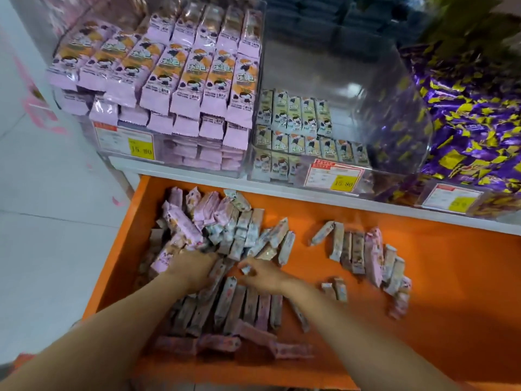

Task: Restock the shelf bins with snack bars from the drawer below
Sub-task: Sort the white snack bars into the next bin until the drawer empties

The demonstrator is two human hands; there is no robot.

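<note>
Snack bars (225,303) litter the orange drawer (423,320); left hand (194,268) rests in the pile, grip hidden; right hand (266,275) pinches one bar (246,268).

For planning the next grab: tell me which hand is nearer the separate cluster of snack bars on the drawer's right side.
Right. The right hand lies left of that cluster, bare drawer floor between; the left hand rests farther left on the main pile.
</note>
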